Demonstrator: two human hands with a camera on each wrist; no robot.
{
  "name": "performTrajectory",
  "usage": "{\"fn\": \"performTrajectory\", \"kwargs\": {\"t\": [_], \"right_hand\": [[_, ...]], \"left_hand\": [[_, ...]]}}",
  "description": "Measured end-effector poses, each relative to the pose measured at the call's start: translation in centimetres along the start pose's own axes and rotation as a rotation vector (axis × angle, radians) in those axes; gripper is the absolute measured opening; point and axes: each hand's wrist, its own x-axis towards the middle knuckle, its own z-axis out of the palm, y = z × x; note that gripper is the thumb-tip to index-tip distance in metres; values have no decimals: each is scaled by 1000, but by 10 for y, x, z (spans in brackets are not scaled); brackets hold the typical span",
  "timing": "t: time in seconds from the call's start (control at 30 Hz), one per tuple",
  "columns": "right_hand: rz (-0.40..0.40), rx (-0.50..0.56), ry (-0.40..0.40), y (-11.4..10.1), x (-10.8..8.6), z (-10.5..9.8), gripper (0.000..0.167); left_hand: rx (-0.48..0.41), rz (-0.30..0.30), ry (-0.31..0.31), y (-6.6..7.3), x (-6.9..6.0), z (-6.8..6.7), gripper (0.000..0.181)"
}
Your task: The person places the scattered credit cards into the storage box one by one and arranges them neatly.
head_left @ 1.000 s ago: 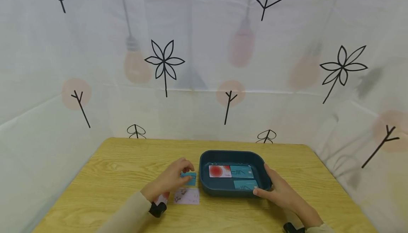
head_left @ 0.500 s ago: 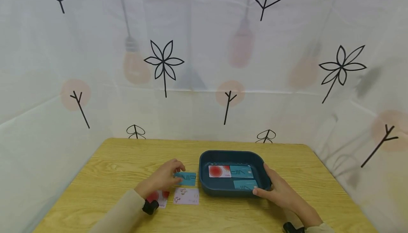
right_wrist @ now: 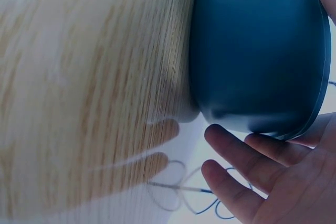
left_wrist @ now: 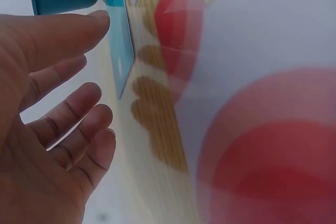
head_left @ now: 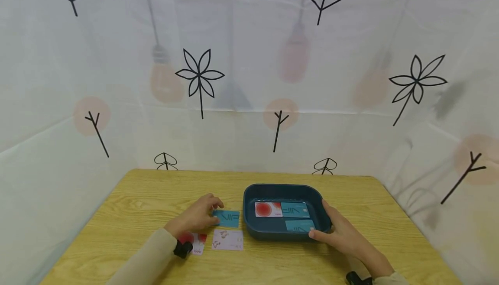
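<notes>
In the head view my left hand (head_left: 195,216) is over the left end of a teal VIP card (head_left: 229,219) lying on the table. Its thumb is close to the card, and the fingers are loosely bent and spread apart from it. Whether the thumb touches the card I cannot tell. My right hand (head_left: 343,234) holds the near right corner of a dark blue tray (head_left: 269,235), thumb on the near rim, fingers along the right wall. Inside the tray lie a red-and-white card (head_left: 266,209) and two teal cards, one at the back (head_left: 295,210) and one in front (head_left: 299,225).
A pale pink card (head_left: 228,240) lies just in front of the teal one. Partly under my left wrist is another red-patterned card (head_left: 199,242). The wooden table (head_left: 273,263) has a patterned white cloth (head_left: 241,137) hanging behind it.
My left hand has drawn back left, uncovering more of the teal card, which now shows its VIP lettering. The right hand and tray have stayed put.
</notes>
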Motion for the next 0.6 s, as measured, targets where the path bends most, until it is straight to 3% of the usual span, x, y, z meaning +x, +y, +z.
{"fn": "performTrajectory", "kwargs": {"t": [0.27, 0.6], "right_hand": [[13, 13, -14, -1, -1, 0, 105], [10, 9, -9, -1, -1, 0, 104]], "left_hand": [[-43, -16, -4, -6, 0, 2, 35], [-22, -26, -23, -11, 5, 4, 37]]}}
